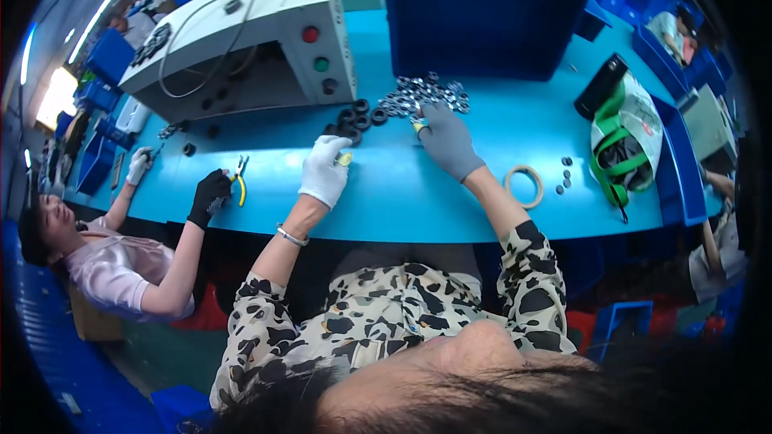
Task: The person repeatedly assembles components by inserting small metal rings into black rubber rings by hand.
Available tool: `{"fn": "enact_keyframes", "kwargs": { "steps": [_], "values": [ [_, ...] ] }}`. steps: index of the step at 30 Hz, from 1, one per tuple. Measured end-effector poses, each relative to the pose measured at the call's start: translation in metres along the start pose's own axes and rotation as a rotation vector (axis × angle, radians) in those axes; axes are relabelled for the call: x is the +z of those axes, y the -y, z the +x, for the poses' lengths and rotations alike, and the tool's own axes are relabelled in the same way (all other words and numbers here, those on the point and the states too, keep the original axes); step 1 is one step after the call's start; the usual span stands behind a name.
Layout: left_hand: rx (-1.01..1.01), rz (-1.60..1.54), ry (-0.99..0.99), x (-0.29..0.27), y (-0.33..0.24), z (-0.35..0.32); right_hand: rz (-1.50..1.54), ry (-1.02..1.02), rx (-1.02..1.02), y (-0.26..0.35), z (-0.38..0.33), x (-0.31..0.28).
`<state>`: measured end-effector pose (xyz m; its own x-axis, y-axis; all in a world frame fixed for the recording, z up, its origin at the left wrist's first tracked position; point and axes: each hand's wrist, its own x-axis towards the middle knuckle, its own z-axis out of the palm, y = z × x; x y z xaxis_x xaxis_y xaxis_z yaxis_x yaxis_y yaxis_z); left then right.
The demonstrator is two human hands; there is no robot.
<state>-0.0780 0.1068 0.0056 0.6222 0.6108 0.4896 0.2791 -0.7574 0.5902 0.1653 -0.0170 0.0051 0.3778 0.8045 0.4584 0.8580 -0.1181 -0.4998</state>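
My left hand (pixel 325 172) wears a white glove with yellow on the thumb. Its fingers are curled in beside a cluster of black rings (pixel 347 122); whatever they may hold is hidden. Further right, my right hand (pixel 450 143), in a grey glove also yellow at the thumb tip, reaches to the near edge of a heap of small shiny metal parts (pixel 410 96). Its fingertips are drawn together there, and I cannot make out what is between them.
Behind the rings stands a white machine (pixel 330 8) with red and green buttons. A large blue bin (pixel 482 20) backs the heap. To the right are a tape roll (pixel 524 186), a black bottle (pixel 601 84) and a bag (pixel 627 141). At left, a co-worker's black-gloved hand (pixel 211 197) is by yellow-handled pliers (pixel 240 181).
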Motion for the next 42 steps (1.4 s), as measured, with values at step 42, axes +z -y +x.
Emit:
{"fn": "enact_keyframes", "kwargs": {
  "steps": [42],
  "values": [
    [-0.773, -1.467, 0.406, 0.07, -0.039, 0.002, 0.59, -0.011, -0.021, 0.029, -0.044, -0.024]
  ]
}}
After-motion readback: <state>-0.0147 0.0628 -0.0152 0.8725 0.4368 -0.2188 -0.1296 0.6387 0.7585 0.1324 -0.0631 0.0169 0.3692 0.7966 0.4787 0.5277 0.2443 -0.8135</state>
